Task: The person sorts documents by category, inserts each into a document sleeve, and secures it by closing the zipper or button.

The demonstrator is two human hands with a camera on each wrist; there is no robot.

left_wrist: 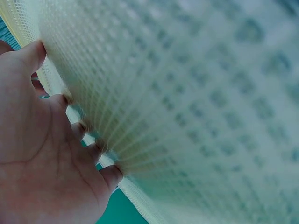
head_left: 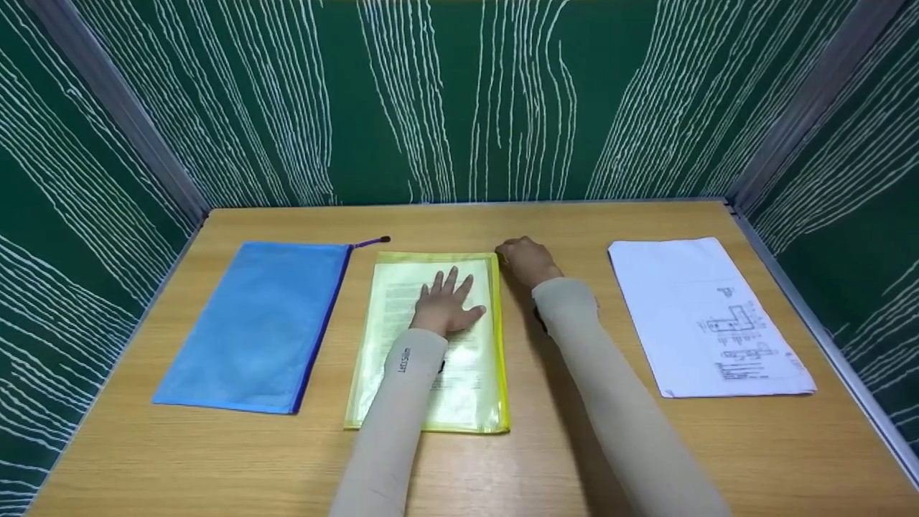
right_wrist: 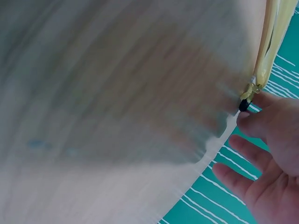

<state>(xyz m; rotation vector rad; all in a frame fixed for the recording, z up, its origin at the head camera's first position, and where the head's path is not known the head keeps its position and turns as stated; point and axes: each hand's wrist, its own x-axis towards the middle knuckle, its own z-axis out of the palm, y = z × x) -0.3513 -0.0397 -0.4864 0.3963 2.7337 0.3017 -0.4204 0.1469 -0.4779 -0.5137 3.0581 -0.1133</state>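
So, yellow pouch (head_left: 465, 359) under left grip (head_left: 444, 310), tab (right_wrist: 244, 105) in right grip (head_left: 530, 261)

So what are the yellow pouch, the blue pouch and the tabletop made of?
Yellow pouch: apparently see-through, glossy plastic with mesh inside; print shows through, and the left wrist view shows a fine grid.
Blue pouch: perhaps similar plastic, but duller and cloudier; its surface shows little detail.
Tabletop: wood or wood-look laminate with a slight sheen; grain lines show, but I can't tell which.

blue pouch (head_left: 251, 330), printed paper (head_left: 700, 323)
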